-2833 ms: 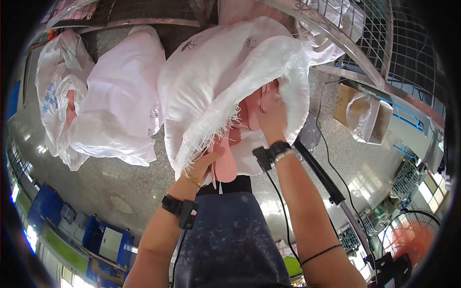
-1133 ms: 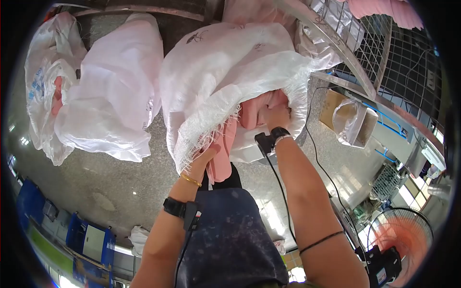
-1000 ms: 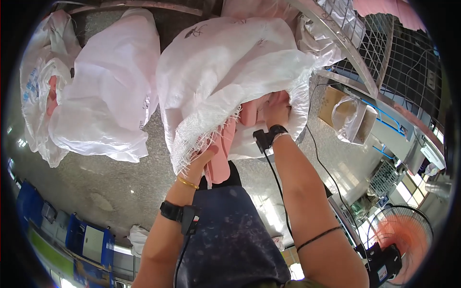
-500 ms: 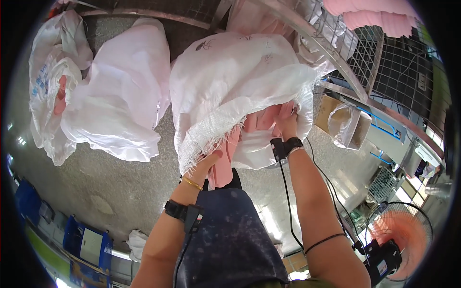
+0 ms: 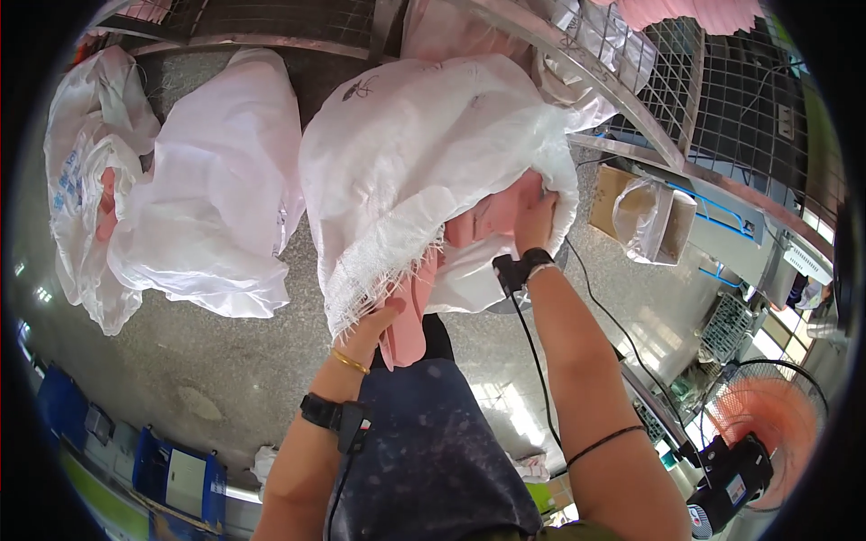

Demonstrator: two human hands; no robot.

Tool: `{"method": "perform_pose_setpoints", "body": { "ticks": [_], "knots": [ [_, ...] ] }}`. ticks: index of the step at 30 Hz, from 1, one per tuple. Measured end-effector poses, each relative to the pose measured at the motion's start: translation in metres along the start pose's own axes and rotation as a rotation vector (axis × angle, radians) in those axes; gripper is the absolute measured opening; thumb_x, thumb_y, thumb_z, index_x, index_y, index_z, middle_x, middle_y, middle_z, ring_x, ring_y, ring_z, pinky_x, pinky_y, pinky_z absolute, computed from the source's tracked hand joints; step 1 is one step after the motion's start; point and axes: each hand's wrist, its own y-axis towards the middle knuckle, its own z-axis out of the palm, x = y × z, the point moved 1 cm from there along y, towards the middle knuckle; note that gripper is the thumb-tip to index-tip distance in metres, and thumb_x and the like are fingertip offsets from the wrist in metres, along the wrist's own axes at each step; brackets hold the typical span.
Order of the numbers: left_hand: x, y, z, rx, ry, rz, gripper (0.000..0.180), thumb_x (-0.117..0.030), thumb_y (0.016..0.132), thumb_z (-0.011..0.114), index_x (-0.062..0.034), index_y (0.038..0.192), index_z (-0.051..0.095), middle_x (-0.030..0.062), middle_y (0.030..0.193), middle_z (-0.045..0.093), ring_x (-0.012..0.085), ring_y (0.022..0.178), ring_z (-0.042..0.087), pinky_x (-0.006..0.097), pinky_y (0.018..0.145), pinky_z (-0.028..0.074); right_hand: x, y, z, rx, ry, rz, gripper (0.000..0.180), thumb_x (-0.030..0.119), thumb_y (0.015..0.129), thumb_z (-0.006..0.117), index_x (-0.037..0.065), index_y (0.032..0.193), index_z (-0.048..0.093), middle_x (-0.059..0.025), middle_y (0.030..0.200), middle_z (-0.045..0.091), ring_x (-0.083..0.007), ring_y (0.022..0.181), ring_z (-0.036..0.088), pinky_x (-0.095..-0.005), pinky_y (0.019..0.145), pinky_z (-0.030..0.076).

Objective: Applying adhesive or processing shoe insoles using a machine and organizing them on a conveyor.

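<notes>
A large white woven sack [image 5: 424, 135] lies in front of me, its frayed mouth facing me. Inside the opening are pink flat pieces [image 5: 496, 215] with rounded ends, shaped like shoe soles. My right hand [image 5: 538, 221] reaches into the mouth on the right and is closed on some of them. At the frayed edge on the left, my left hand [image 5: 372, 325] has its thumb against a pink sole-shaped piece [image 5: 410, 316] that sticks out towards me. The sack's edge covers part of its fingers. Both wrists carry black straps with cables.
Two more white sacks, one full [image 5: 221, 180] and one partly open [image 5: 99, 194], stand to the left. A metal mesh rack [image 5: 631, 108] runs along the back and right. A cardboard box [image 5: 663, 225] sits at right; a fan [image 5: 767, 424] is near right. Cables trail beside my right arm.
The whole view has shifted, placing the sacks slightly further left. My left hand and its pink piece have come a little nearer to me. The right hand stays in the sack's mouth.
</notes>
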Motion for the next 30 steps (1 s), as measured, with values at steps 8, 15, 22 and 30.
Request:
{"method": "perform_pose_setpoints", "body": {
  "ticks": [8,15,22,30],
  "knots": [
    [0.001,-0.007,0.006,-0.066,-0.152,0.022,0.05,0.007,0.074,0.059,-0.002,0.123,0.055,0.0063,0.114,0.059,0.0159,0.1,0.057,0.028,0.085,0.049,0.062,-0.051,0.04,0.024,0.017,0.33,0.071,0.05,0.093,0.045,-0.004,0.137,0.029,-0.0271,0.136,0.04,-0.0411,0.126,0.042,-0.0478,0.101,0.038],
    [0.0,-0.01,-0.001,-0.06,-0.112,0.05,0.054,0.009,0.075,0.054,-0.0029,0.128,0.052,0.0077,0.12,0.057,0.0191,0.108,0.057,0.031,0.093,0.048,0.09,-0.05,0.025,0.097,-0.008,0.472,0.082,0.049,0.084,0.058,-0.003,0.14,0.026,-0.0243,0.134,0.042,-0.038,0.123,0.046,-0.0479,0.099,0.041],
    [-0.01,-0.025,0.005,-0.003,-0.104,-0.012,0.054,0.004,0.081,0.057,-0.0041,0.133,0.047,0.0069,0.123,0.057,0.0164,0.109,0.057,0.031,0.093,0.048,0.064,-0.031,0.0,0.169,0.138,0.227,0.085,0.018,0.071,0.062,-0.009,0.142,0.024,-0.0305,0.142,0.037,-0.0437,0.126,0.043,-0.0414,0.107,0.034],
    [-0.027,-0.114,0.03,0.267,-0.084,-0.044,0.036,-0.009,0.087,0.066,-0.0046,0.12,0.054,0.0057,0.106,0.064,0.0179,0.097,0.063,0.03,0.082,0.053,0.006,-0.157,-0.119,0.579,0.36,-0.029,0.078,0.043,0.08,0.07,-0.002,0.136,0.04,-0.0183,0.129,0.053,-0.0274,0.111,0.058,-0.0376,0.097,0.043]
  ]
}}
